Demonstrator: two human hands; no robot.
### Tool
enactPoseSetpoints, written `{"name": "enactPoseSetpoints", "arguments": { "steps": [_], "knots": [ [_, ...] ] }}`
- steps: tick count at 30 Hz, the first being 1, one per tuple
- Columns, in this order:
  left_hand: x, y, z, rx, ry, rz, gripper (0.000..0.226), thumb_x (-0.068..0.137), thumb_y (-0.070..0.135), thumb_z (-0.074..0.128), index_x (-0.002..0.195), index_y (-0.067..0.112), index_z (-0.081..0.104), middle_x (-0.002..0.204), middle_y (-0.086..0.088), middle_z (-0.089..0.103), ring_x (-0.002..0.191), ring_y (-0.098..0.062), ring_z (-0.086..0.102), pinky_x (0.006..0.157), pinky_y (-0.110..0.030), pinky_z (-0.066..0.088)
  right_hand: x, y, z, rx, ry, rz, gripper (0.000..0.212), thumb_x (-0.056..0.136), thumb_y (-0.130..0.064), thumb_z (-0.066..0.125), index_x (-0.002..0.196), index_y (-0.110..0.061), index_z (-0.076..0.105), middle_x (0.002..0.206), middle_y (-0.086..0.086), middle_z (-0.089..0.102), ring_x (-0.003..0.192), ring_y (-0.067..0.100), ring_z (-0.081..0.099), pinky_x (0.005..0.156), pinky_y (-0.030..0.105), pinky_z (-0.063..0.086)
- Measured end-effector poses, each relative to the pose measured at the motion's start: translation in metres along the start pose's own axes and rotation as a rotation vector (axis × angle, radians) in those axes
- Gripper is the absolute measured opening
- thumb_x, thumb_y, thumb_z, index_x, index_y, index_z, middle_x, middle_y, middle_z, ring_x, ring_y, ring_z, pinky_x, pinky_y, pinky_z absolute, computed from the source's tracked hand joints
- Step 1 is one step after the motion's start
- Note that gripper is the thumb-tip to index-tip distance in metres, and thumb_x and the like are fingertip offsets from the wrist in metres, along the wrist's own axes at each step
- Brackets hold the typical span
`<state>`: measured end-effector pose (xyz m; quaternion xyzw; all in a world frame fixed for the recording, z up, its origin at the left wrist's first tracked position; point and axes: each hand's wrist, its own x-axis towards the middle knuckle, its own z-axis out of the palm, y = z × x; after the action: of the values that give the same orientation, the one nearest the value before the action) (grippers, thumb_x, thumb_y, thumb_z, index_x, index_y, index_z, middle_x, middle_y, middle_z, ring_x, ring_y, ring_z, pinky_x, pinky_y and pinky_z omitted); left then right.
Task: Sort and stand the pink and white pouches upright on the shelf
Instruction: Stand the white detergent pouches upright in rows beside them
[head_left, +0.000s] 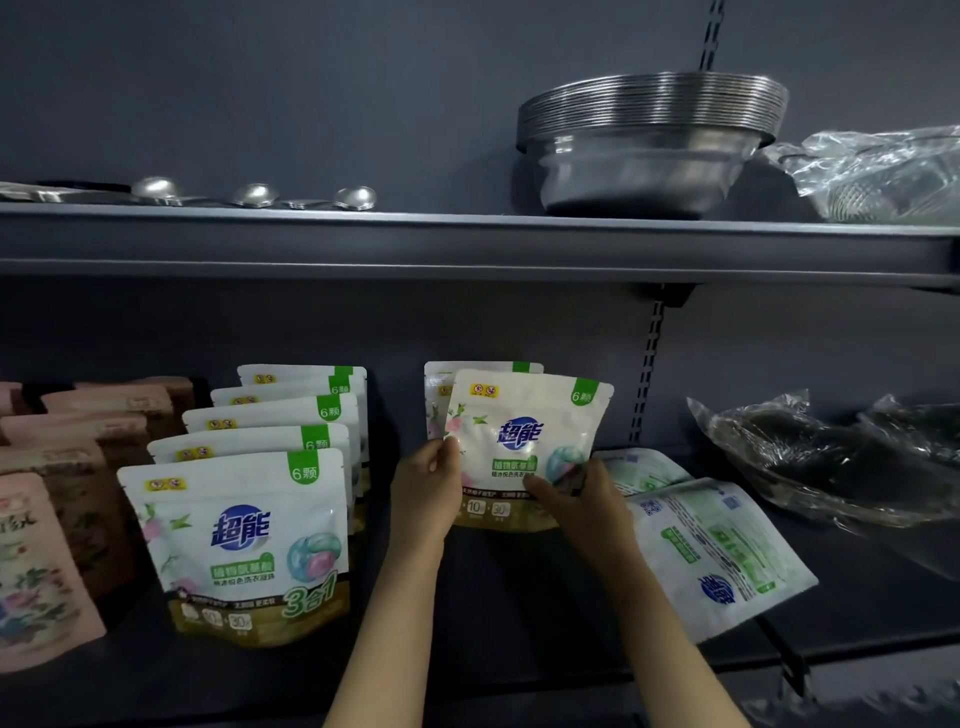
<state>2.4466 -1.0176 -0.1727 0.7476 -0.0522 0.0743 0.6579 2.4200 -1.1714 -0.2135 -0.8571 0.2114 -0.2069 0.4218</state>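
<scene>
On the shelf (519, 597), a row of white pouches (260, 467) stands finished toward the left edge; both hands, left (423, 491) and right (582, 499), grip another white pouch (522, 441) mid-shelf, two flat pouches (711, 551) awaiting rightward.

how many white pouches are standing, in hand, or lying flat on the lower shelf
Standing in the left row: 5
Standing behind the held one: 1
Held by left hand and right hand, white pouch: 1
Lying flat on the right: 2
Total white pouches: 9
</scene>
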Motion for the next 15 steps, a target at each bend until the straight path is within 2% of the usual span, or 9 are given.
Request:
{"name": "enactPoseSetpoints", "arguments": {
  "steps": [4, 7, 10, 12, 15],
  "knots": [
    [0.009, -0.013, 0.0, 0.037, 0.031, -0.021, 0.03, 0.098, 0.029, 0.04, 0.107, 0.013, 0.063, 0.075, 0.011, 0.055, 0.07, -0.002, 0.051, 0.064, -0.02, 0.043, -0.003, -0.01, 0.005, -0.139, 0.039, 0.014, 0.058, 0.076, -0.056, 0.067, 0.11, -0.013, 0.049, 0.116, 0.006, 0.062, 0.109, 0.029, 0.054, 0.092, 0.04, 0.044],
    [0.015, -0.02, -0.004, 0.019, 0.06, -0.05, 0.024, 0.099, 0.028, 0.038, 0.1, 0.018, 0.06, 0.084, 0.004, 0.059, 0.073, -0.005, 0.053, 0.06, -0.02, 0.042, 0.0, -0.016, 0.009, -0.115, 0.002, -0.012, 0.056, 0.077, -0.051, 0.069, 0.111, -0.012, 0.048, 0.116, 0.006, 0.062, 0.107, 0.027, 0.056, 0.089, 0.037, 0.046],
    [0.022, -0.03, -0.007, 0.017, 0.078, -0.069, 0.029, 0.099, 0.026, 0.034, 0.096, 0.01, 0.059, 0.092, -0.006, 0.063, 0.075, -0.011, 0.055, 0.059, -0.023, 0.042, 0.001, -0.021, 0.018, -0.028, -0.038, -0.018, 0.057, 0.077, -0.044, 0.072, 0.116, -0.009, 0.048, 0.12, 0.008, 0.059, 0.109, 0.025, 0.056, 0.084, 0.031, 0.046],
    [0.028, -0.037, -0.007, 0.029, 0.076, -0.094, 0.032, 0.099, 0.026, 0.033, 0.092, 0.009, 0.058, 0.095, -0.01, 0.064, 0.08, -0.018, 0.057, 0.066, -0.028, 0.044, 0.002, -0.021, 0.024, 0.006, -0.055, -0.019, 0.056, 0.078, -0.04, 0.072, 0.117, -0.008, 0.047, 0.122, 0.008, 0.058, 0.11, 0.023, 0.055, 0.079, 0.026, 0.042],
    [0.034, -0.05, -0.002, 0.016, 0.063, -0.145, 0.032, 0.099, 0.028, 0.032, 0.083, 0.013, 0.056, 0.096, -0.013, 0.063, 0.085, -0.024, 0.058, 0.078, -0.035, 0.047, 0.003, -0.017, 0.027, -0.013, -0.081, 0.004, 0.057, 0.08, -0.039, 0.07, 0.12, -0.008, 0.045, 0.124, 0.008, 0.057, 0.112, 0.022, 0.055, 0.078, 0.024, 0.041]
  ]
}}
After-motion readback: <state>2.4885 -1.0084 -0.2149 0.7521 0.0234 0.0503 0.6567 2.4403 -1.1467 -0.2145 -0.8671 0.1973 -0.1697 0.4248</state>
